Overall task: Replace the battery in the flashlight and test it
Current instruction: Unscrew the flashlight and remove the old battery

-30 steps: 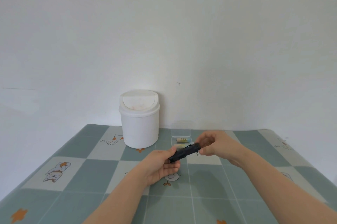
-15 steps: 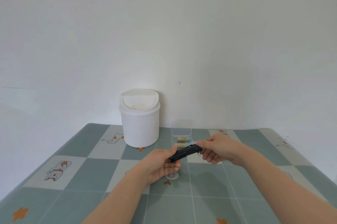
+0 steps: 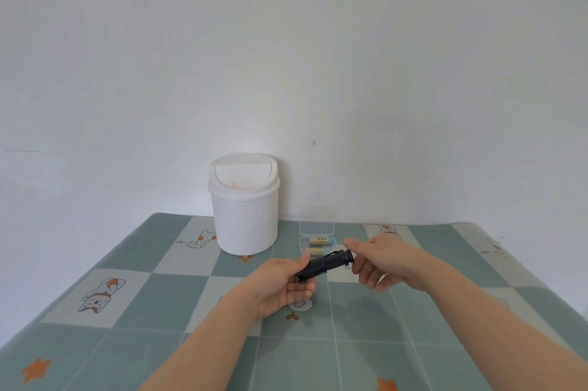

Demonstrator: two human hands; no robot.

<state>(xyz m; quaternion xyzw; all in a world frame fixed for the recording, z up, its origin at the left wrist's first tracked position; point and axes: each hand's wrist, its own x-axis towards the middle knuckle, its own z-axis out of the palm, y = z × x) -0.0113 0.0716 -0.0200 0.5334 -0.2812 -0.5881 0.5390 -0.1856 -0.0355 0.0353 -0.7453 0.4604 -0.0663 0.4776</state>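
Note:
A small black flashlight [image 3: 325,265] is held level above the table, slanting up to the right. My left hand [image 3: 280,287] grips its lower left end. My right hand [image 3: 383,260] is at the flashlight's right end with its fingers spread. The thumb is lifted above the end and the other fingers curl just below it. Behind the flashlight lies a clear plastic case [image 3: 316,228] with its lid up. It holds two yellow and blue batteries [image 3: 322,241], and the nearer one is partly hidden by the flashlight.
A white swing-lid bin [image 3: 245,215] stands at the back of the table [image 3: 159,295], left of the case and against the white wall. The tablecloth is checked in teal and white with cartoon prints.
My right hand was closed on the flashlight's right end. Its fingers have now opened and the thumb has lifted off. The left hand and flashlight have barely moved.

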